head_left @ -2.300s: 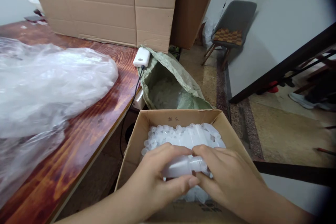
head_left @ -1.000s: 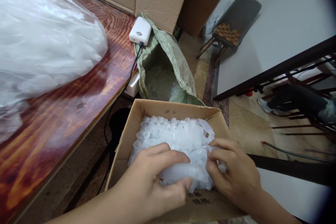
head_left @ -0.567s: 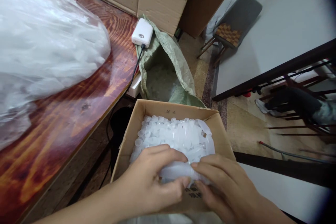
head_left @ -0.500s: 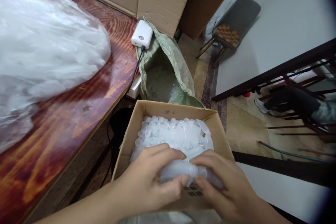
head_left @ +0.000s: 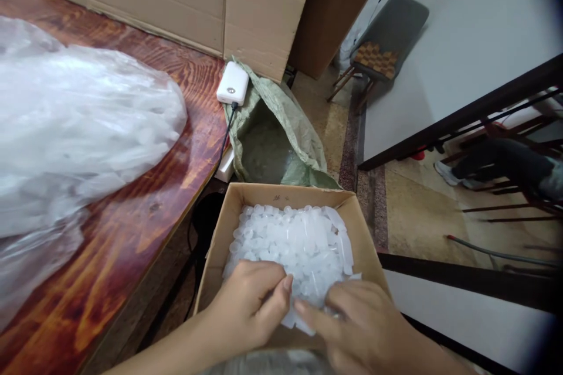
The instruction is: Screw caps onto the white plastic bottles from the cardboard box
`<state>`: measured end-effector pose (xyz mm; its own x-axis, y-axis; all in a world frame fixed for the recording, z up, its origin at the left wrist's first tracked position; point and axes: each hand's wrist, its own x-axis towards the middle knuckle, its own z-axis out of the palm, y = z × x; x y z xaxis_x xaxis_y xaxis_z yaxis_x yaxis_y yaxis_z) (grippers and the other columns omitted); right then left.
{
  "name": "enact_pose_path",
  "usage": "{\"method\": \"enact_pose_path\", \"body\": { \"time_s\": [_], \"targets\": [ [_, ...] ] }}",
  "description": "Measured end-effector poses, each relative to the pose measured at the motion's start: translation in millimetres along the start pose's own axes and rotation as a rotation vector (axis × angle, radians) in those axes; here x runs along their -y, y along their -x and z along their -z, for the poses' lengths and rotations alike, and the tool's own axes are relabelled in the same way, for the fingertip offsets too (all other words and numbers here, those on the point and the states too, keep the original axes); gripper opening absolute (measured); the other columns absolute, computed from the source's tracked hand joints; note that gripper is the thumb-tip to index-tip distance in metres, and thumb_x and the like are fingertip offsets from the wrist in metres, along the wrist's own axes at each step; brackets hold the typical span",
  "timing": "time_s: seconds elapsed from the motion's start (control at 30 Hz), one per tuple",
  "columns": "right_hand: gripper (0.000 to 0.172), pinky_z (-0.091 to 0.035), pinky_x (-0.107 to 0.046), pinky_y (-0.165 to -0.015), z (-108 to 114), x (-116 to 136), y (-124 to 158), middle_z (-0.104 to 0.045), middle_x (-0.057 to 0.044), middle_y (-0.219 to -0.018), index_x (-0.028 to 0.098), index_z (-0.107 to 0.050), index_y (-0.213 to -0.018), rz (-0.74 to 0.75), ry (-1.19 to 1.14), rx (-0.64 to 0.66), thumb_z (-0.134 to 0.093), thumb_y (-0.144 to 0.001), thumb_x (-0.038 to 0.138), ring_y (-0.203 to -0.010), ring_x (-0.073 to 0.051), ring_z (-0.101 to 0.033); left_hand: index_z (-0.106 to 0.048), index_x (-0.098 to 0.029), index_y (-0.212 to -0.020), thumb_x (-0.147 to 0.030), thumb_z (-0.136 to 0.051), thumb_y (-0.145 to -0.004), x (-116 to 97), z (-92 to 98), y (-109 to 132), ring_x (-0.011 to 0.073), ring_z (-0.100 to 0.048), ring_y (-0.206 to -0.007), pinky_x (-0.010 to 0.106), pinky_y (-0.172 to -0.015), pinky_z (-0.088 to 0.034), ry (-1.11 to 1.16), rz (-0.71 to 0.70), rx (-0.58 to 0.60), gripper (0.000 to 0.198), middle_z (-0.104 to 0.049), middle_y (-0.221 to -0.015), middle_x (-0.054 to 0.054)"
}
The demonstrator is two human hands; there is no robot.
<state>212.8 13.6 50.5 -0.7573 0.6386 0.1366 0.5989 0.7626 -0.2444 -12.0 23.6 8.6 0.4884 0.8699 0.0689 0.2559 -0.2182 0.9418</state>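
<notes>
A cardboard box (head_left: 290, 191) in front of me holds many small translucent white plastic pieces (head_left: 281, 237), some like little cups or caps. Over its near side, my left hand (head_left: 259, 299) is closed, thumb against the curled fingers; whatever it may hold is hidden. Close by on the right, my right hand (head_left: 356, 316) is also closed, slightly blurred. Bits of translucent plastic show at its fingers, but their shape is unclear. Loose pieces lie below and between the two hands.
A large clear plastic bag (head_left: 101, 111) of white items covers part of the wooden table (head_left: 153, 202) at left. A white power bank (head_left: 233, 83) with a black cable sits at the table corner, by an open green woven sack (head_left: 303, 129). A chair (head_left: 387, 35) stands farther off; a person's leg (head_left: 497, 158) shows at right.
The row of translucent plastic pieces spanning both hands is no longer seen there. My fingers have curled in, and pieces lie in the box beneath. The view has shifted slightly.
</notes>
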Motion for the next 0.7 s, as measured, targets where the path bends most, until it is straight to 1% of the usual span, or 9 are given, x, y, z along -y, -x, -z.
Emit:
{"method": "enact_pose_path", "body": {
  "time_s": [0.1,0.2,0.33,0.4,0.43,0.5,0.6,0.67,0.7],
  "targets": [
    [0.033,-0.046,-0.029,-0.054,4,2,-7,-0.063,-0.001,-0.069,0.018,-0.055,-0.120,-0.071,0.005,0.040,-0.039,-0.090,0.016,-0.057,-0.017,-0.061,-0.027,-0.021,-0.061,-0.025,-0.033,-0.096,-4,1.7,-2,0.0098,-0.035,-0.048,0.025,-0.051,-0.021,0.000,0.040,0.001,0.036,-0.029,-0.053,-0.005],
    [0.027,-0.048,-0.030,-0.057,7,8,-13,-0.066,-0.001,-0.071,0.017,-0.055,-0.118,-0.004,0.032,-0.061,-0.037,-0.098,0.024,-0.058,-0.017,-0.062,-0.030,-0.020,-0.059,-0.034,-0.033,-0.096,-5,1.6,-6,0.0100,-0.035,-0.048,0.024,-0.051,-0.023,0.059,0.128,-0.004,0.040,-0.030,-0.052,-0.005],
    [0.031,-0.048,-0.030,-0.062,0,15,-17,-0.069,-0.003,-0.077,0.017,-0.057,-0.113,-0.107,0.028,-0.117,-0.031,-0.102,0.028,-0.064,-0.018,-0.064,-0.044,-0.019,-0.061,-0.051,-0.030,-0.097,-3,-5.7,-11,0.0100,-0.034,-0.046,0.022,-0.046,-0.027,0.294,0.504,0.063,0.050,-0.032,-0.049,-0.006],
    [0.029,-0.048,-0.031,-0.065,-4,16,-18,-0.070,-0.004,-0.080,0.018,-0.059,-0.110,-0.228,-0.070,-0.122,-0.033,-0.101,0.029,-0.069,-0.019,-0.066,-0.046,-0.019,-0.062,-0.050,-0.029,-0.098,-4,-8.9,-12,0.0097,-0.035,-0.042,0.021,-0.042,-0.028,0.312,0.559,0.053,0.051,-0.034,-0.047,-0.006],
    [0.028,-0.048,-0.030,-0.066,-6,16,-18,-0.070,-0.004,-0.081,0.019,-0.060,-0.106,-0.304,-0.183,-0.106,-0.035,-0.100,0.030,-0.071,-0.019,-0.066,-0.046,-0.018,-0.062,-0.045,-0.029,-0.100,-6,-9.4,-13,0.0096,-0.037,-0.042,0.021,-0.042,-0.029,0.237,0.482,0.005,0.049,-0.036,-0.047,-0.005],
    [0.032,-0.046,-0.028,-0.062,-7,14,-17,-0.065,-0.002,-0.071,0.020,-0.061,-0.089,-0.517,-0.549,-0.017,-0.036,-0.099,0.038,-0.066,-0.017,-0.063,-0.052,-0.017,-0.066,-0.030,-0.035,-0.099,-12,-8.2,-13,0.0102,-0.045,-0.045,0.021,-0.044,-0.033,-0.059,0.134,-0.126,0.039,-0.045,-0.052,-0.003],
    [0.044,-0.031,-0.021,-0.043,-8,12,-13,-0.045,0.006,-0.049,0.021,-0.055,-0.079,-0.938,-1.244,0.171,-0.036,-0.095,0.057,-0.041,-0.009,-0.040,-0.062,-0.013,-0.092,-0.015,-0.046,-0.093,-22,-4.8,-12,0.0137,-0.054,-0.053,0.025,-0.050,-0.041,-0.527,-0.451,-0.271,0.016,-0.059,-0.064,0.003],
    [0.044,-0.019,-0.018,-0.037,-7,11,-10,-0.039,0.010,-0.045,0.021,-0.055,-0.087,-1.176,-1.547,0.209,-0.042,-0.091,0.063,-0.035,-0.006,-0.026,-0.062,-0.012,-0.105,-0.020,-0.050,-0.093,-26,-3.0,-13,0.0148,-0.054,-0.053,0.028,-0.050,-0.042,-0.662,-0.633,-0.307,0.018,-0.062,-0.068,0.005],
    [0.044,-0.016,-0.018,-0.036,-7,10,-10,-0.040,0.010,-0.045,0.020,-0.054,-0.089,-1.250,-1.632,0.188,-0.047,-0.089,0.064,-0.034,-0.005,-0.025,-0.062,-0.013,-0.106,-0.024,-0.051,-0.094,-26,-1.4,-16,0.0145,-0.053,-0.053,0.028,-0.049,-0.042,-0.688,-0.686,-0.316,0.019,-0.062,-0.069,0.004]
  ]
}}
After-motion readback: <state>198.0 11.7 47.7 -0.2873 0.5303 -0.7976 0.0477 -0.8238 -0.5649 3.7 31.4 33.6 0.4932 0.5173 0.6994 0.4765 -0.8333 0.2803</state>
